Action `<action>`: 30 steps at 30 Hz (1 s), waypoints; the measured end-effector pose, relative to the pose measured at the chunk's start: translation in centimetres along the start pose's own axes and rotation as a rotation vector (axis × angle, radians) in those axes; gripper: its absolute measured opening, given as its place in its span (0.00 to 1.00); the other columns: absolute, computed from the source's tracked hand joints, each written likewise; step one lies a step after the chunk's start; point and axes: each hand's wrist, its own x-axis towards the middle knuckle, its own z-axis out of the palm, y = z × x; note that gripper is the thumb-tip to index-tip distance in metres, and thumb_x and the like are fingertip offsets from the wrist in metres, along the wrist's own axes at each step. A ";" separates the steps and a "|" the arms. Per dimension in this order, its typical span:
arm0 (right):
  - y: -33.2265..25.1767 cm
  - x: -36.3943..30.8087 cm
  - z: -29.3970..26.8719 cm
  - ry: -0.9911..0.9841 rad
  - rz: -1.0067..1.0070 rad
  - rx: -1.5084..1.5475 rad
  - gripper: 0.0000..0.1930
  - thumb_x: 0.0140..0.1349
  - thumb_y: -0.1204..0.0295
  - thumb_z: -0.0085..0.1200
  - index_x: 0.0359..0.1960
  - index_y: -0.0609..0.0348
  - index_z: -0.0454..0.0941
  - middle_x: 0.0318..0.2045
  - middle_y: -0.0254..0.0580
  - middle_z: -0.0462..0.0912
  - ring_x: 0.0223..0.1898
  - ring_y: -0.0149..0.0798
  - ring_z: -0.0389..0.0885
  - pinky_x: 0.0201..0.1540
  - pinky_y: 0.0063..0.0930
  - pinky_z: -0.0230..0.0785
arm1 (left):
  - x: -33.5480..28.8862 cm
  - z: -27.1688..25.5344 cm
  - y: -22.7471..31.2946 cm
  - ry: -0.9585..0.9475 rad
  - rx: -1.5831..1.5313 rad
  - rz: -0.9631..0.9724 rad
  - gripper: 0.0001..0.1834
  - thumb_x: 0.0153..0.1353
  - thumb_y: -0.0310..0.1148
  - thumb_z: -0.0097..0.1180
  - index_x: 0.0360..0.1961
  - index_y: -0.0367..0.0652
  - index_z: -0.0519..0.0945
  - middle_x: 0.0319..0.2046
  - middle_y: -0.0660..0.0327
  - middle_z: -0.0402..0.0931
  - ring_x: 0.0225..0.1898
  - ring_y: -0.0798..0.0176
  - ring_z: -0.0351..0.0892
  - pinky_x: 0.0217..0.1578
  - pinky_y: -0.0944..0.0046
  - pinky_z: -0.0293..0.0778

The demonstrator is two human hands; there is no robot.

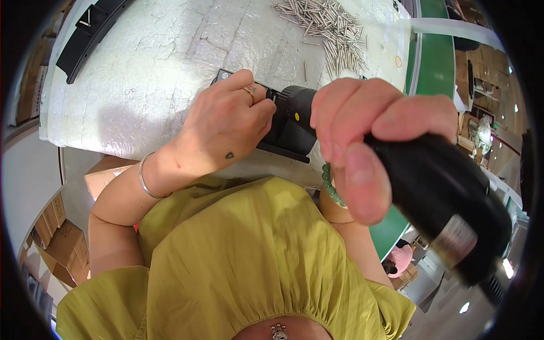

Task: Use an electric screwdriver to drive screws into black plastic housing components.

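In my right hand (pixel 368 122) is a black electric screwdriver (pixel 442 187), with my fingers wrapped round its body. Its ribbed collar, marked with a yellow dot, points left at a black plastic part (pixel 286 136) near the table's front edge. My left hand (pixel 224 116) lies over that part with curled fingers, gripping it close to the screwdriver's nose. The bit and whatever it touches are hidden. Behind them a heap of silver metal pins (pixel 340 42) is spread on the table, a few lying loose toward me.
A long black curved part (pixel 93 34) lies at the table's far left, a silver pin on it. White wrinkled film covers the table (pixel 164 62). A green surface (pixel 435 62) borders it on the right. Cardboard boxes (pixel 65 249) stand at lower left. Another person (pixel 400 258) is at lower right.
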 end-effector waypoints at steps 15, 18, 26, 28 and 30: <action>-2.2 -3.7 -6.7 0.623 -0.093 0.083 0.15 0.52 0.75 0.44 0.43 0.61 0.68 0.16 0.36 0.64 0.15 0.33 0.62 0.24 0.32 0.62 | -0.4 -0.8 1.6 -0.024 -0.036 -0.029 0.07 0.44 0.27 0.64 0.25 0.45 0.77 0.21 0.67 0.71 0.31 0.61 0.71 0.26 0.63 0.73; -1.6 -4.9 -7.6 0.722 -0.054 0.017 0.13 0.51 0.77 0.48 0.40 0.61 0.69 0.17 0.38 0.67 0.16 0.33 0.64 0.23 0.31 0.64 | 0.1 -2.0 1.8 -0.082 -0.092 -0.032 0.23 0.38 0.28 0.70 0.39 0.45 0.79 0.32 0.62 0.75 0.39 0.56 0.73 0.39 0.62 0.73; 0.3 -4.2 -8.0 0.873 -0.098 -0.079 0.13 0.51 0.79 0.47 0.40 0.64 0.66 0.17 0.39 0.67 0.16 0.33 0.64 0.24 0.31 0.67 | 1.3 -2.1 2.6 -0.440 0.021 0.002 0.44 0.30 0.41 0.72 0.55 0.47 0.72 0.53 0.57 0.67 0.57 0.48 0.63 0.56 0.52 0.62; 0.7 -4.3 -8.3 0.849 -0.083 -0.062 0.13 0.51 0.79 0.46 0.39 0.65 0.65 0.17 0.40 0.67 0.16 0.33 0.65 0.25 0.32 0.67 | 1.7 -1.9 2.8 -0.419 0.008 0.013 0.43 0.31 0.41 0.72 0.55 0.47 0.72 0.53 0.57 0.67 0.56 0.49 0.64 0.56 0.51 0.63; 0.3 -4.2 -8.1 0.868 -0.107 -0.004 0.14 0.51 0.80 0.47 0.40 0.65 0.65 0.17 0.40 0.67 0.16 0.33 0.65 0.25 0.32 0.67 | 2.6 -1.7 2.8 -0.287 -0.086 0.076 0.37 0.34 0.39 0.71 0.51 0.46 0.75 0.49 0.58 0.70 0.54 0.50 0.67 0.54 0.53 0.64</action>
